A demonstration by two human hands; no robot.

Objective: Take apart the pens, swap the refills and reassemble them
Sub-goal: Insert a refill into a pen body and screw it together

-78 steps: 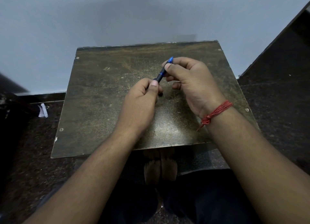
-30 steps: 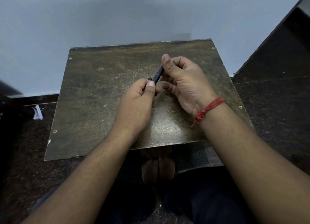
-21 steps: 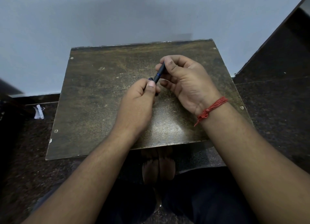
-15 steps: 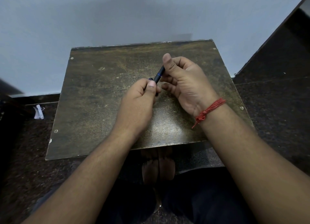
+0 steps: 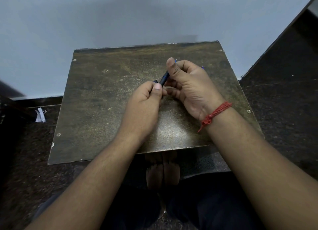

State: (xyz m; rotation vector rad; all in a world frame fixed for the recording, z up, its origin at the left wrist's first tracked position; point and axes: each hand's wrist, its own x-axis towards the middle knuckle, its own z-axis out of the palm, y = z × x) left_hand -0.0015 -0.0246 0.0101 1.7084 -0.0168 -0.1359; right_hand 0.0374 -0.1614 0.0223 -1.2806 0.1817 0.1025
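Note:
A dark blue pen (image 5: 164, 79) is held between both hands over the middle of the brown board (image 5: 103, 99). My left hand (image 5: 146, 106) grips its lower, black end in a closed fist. My right hand (image 5: 187, 85) pinches the upper end between thumb and fingers, and a thin blue tip (image 5: 175, 60) pokes out above the thumb. A small blue bit (image 5: 203, 67) shows behind the right hand's knuckles; what it belongs to is hidden. Most of the pen is covered by the fingers.
The board lies on a dark speckled floor against a pale wall. A white scrap (image 5: 40, 115) sits on the floor at the left. My bare feet (image 5: 162, 171) show below the board's near edge. A dark panel (image 5: 292, 45) rises at the right.
My right thumb and fingers have shifted along the pen's upper end, covering then baring it. The bright blue end seen earlier is now hidden in the right hand. The left hand has stayed put.

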